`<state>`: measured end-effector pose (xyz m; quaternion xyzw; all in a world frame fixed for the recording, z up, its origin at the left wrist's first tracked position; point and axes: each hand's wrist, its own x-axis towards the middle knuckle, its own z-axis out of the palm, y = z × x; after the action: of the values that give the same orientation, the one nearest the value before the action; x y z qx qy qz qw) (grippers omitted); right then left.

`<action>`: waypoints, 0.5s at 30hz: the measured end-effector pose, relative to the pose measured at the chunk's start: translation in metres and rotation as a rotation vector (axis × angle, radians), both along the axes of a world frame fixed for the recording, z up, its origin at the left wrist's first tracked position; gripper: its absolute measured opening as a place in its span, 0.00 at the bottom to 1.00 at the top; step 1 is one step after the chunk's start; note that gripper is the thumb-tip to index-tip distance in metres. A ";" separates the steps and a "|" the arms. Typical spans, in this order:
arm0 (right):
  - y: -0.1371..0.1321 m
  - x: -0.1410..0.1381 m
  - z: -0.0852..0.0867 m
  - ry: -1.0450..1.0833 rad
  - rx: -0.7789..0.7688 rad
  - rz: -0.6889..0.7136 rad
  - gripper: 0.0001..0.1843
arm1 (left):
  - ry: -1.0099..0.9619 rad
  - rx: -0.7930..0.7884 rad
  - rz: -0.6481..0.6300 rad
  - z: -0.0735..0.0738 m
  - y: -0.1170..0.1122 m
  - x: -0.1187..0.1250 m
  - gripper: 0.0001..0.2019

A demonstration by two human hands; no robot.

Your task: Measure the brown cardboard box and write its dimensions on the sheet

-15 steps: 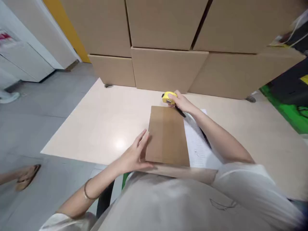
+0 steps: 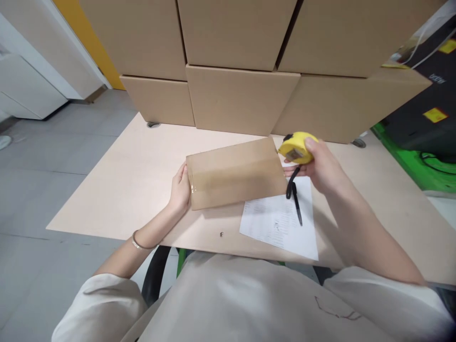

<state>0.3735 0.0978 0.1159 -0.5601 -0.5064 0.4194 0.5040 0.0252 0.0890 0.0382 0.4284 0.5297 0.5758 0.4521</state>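
Observation:
A brown cardboard box (image 2: 237, 173), with glossy tape at its left end, is raised and tilted above the table. My left hand (image 2: 181, 190) grips its left end, thumb against the edge and the other fingers partly hidden. In my right hand (image 2: 317, 161) is a yellow tape measure (image 2: 298, 148) with a black wrist strap hanging down; its blade looks retracted. Some fingers of that hand reach the box's right edge. Below the box lies a printed paper sheet (image 2: 281, 228) with a black pen (image 2: 297, 205) on its right part.
Large cardboard boxes (image 2: 242, 99) are stacked along the back of the pale table (image 2: 117, 190). A small dark mark (image 2: 221, 234) shows near the front edge. Black equipment (image 2: 416, 114) on a green surface stands at the right.
The box has been turned sideways and lifted, uncovering more of the sheet and the pen. My right hand, still with the tape measure, has moved right and closer; my left hand has moved left and up.

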 end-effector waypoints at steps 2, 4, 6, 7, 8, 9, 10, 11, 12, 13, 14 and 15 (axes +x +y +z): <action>-0.026 -0.004 -0.008 0.091 -0.098 -0.084 0.29 | -0.056 -0.094 -0.036 0.003 0.008 0.006 0.22; -0.043 -0.008 -0.019 0.143 -0.188 -0.096 0.30 | -0.056 -0.158 -0.088 0.002 0.013 0.008 0.21; -0.052 -0.011 -0.032 0.160 -0.261 -0.075 0.31 | -0.022 -0.182 -0.136 0.000 0.018 0.006 0.21; -0.053 -0.010 -0.038 0.167 -0.296 -0.064 0.32 | -0.005 -0.190 -0.154 -0.001 0.020 0.004 0.21; -0.054 -0.009 -0.044 0.172 -0.317 -0.057 0.32 | 0.008 -0.197 -0.168 -0.003 0.021 0.002 0.21; -0.054 -0.006 -0.047 0.167 -0.320 -0.055 0.31 | 0.016 -0.205 -0.178 -0.005 0.022 0.001 0.21; -0.054 -0.002 -0.049 0.143 -0.305 -0.063 0.29 | 0.018 -0.213 -0.184 -0.006 0.022 -0.001 0.22; -0.053 0.001 -0.049 0.096 -0.278 -0.086 0.27 | 0.010 -0.210 -0.190 -0.008 0.022 -0.002 0.24; -0.051 0.004 -0.047 0.036 -0.250 -0.118 0.24 | -0.002 -0.197 -0.198 -0.009 0.020 -0.002 0.26; -0.049 0.006 -0.043 -0.019 -0.225 -0.142 0.22 | -0.018 -0.178 -0.214 -0.011 0.018 -0.003 0.29; -0.045 0.005 -0.037 -0.055 -0.207 -0.140 0.22 | -0.034 -0.162 -0.239 -0.011 0.015 -0.004 0.31; -0.040 0.001 -0.031 -0.067 -0.199 -0.098 0.23 | -0.051 -0.154 -0.273 -0.012 0.013 -0.005 0.35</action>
<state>0.3740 0.0581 0.0845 -0.6454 -0.4508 0.4232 0.4486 0.0203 0.1016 0.0264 0.4458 0.4976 0.4774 0.5708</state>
